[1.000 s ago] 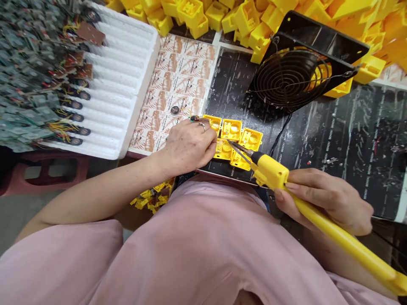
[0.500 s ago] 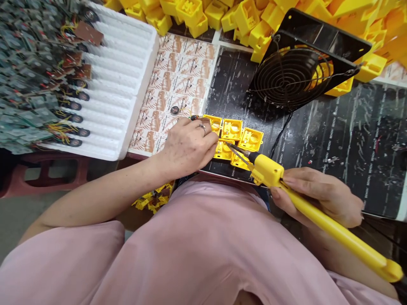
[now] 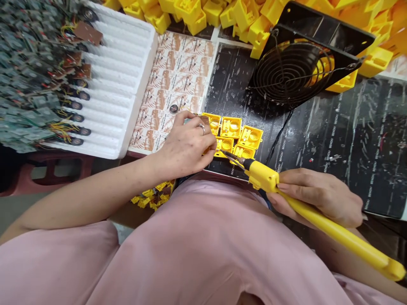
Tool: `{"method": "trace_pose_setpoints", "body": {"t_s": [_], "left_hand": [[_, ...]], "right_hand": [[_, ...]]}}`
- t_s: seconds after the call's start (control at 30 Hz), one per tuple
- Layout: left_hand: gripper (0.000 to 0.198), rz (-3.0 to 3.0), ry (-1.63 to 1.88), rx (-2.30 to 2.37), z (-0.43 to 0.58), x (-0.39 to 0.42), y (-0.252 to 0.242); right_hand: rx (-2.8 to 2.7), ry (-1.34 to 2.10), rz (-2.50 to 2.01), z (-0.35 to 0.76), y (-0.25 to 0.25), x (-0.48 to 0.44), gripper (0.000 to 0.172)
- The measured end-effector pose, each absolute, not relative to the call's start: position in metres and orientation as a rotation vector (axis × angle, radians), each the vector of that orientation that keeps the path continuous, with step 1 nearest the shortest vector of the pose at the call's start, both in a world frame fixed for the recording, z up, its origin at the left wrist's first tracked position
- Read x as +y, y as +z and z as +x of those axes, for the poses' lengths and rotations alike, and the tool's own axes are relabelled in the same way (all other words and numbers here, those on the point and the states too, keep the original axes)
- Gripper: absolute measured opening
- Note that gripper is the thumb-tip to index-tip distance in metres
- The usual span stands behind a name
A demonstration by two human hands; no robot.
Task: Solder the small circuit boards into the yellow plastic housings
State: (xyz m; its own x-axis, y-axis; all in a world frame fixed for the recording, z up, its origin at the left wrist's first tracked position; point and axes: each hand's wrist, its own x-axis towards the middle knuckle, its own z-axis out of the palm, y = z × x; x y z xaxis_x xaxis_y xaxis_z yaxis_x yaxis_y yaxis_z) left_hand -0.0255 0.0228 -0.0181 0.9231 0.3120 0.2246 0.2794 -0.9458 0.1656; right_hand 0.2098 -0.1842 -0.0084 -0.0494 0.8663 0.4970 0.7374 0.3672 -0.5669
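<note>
My right hand (image 3: pixel 321 195) grips a yellow soldering iron (image 3: pixel 321 216). Its dark, thin tip points left and reaches the edge of a yellow plastic case (image 3: pixel 225 144), close to my left fingertips. My left hand (image 3: pixel 189 146), with a ring on one finger, is closed over the left end of a small group of open yellow cases. A brown circuit board (image 3: pixel 206 120) shows beside its fingers, with a greenish piece near the thumb side; the fingers hide most of it. Other open cases (image 3: pixel 231 127) sit right of this hand on the black mat (image 3: pixel 318 127).
A black fan (image 3: pixel 286 80) with a wire guard stands behind the cases, its cable running forward. Yellow cases (image 3: pixel 187 12) are piled along the back. At left, a white foam tray (image 3: pixel 117 84) bears many wired circuit boards (image 3: pixel 28 76). One round black part (image 3: pixel 174 109) lies on patterned paper.
The soldering iron's tip has moved slightly left and down, nearer my left fingers. My left hand has shifted a little, its index finger more raised. The cases stay in place.
</note>
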Motion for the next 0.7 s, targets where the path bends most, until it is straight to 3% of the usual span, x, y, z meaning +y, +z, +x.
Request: {"method": "trace_pose_setpoints", "body": {"t_s": [0.27,0.43,0.53,0.7], "left_hand": [[0.021,2.998,-0.07,0.438,-0.006,0.029,-0.002],[0.02,2.973,-0.134,0.473,0.002,0.031,0.001],[0.02,2.929,-0.07,0.467,0.001,0.033,0.0],[0.019,2.904,-0.091,0.451,0.001,0.035,0.001]], "right_hand": [[-2.028,0.144,-1.233,0.201,0.01,-0.167,0.025],[-2.107,0.144,-1.244,0.205,0.021,-0.165,0.02],[-2.078,0.161,-1.31,0.215,0.023,-0.17,0.007],[-1.957,0.173,-1.37,0.225,0.014,-0.181,0.008]]}}
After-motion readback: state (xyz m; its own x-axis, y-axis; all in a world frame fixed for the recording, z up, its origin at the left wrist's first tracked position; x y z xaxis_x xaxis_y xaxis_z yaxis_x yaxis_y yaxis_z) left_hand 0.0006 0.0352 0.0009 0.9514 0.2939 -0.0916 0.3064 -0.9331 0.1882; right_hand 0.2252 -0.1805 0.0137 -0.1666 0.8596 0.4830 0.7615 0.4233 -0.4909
